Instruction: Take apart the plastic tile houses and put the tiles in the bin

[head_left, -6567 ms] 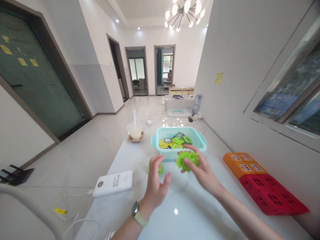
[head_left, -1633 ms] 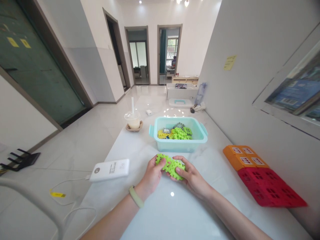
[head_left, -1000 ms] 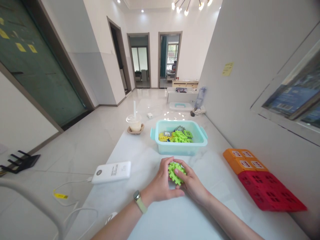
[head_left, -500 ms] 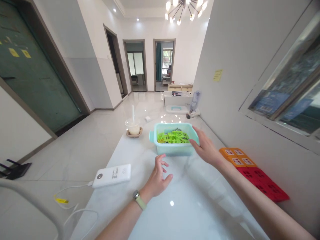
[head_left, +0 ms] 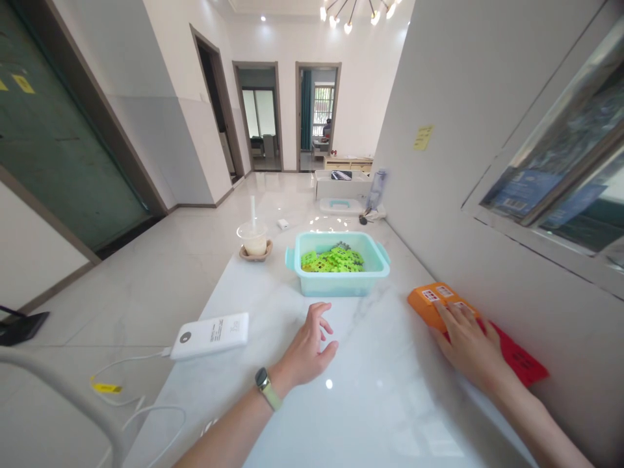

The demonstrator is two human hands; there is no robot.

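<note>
My right hand (head_left: 467, 344) lies flat with its fingers stretched out over the orange and red block panel (head_left: 425, 302) by the wall. My left hand (head_left: 307, 348) hovers over the white table with fingers apart, holding nothing. Ahead of it a teal plastic bin (head_left: 341, 283) holds green and yellow interlocking pieces (head_left: 331, 260).
A white power bank (head_left: 209, 335) with a cable lies left of my left hand. A lidded drink cup with a straw (head_left: 254, 237) stands on a saucer beyond it. A white box, a teal-handled lid and a bottle sit at the table's far end. The wall runs along the right.
Both hands held a green piece together; it now lies in the bin. My right hand went from the bin's right rim down to the orange and red panel. My left hand opened.
</note>
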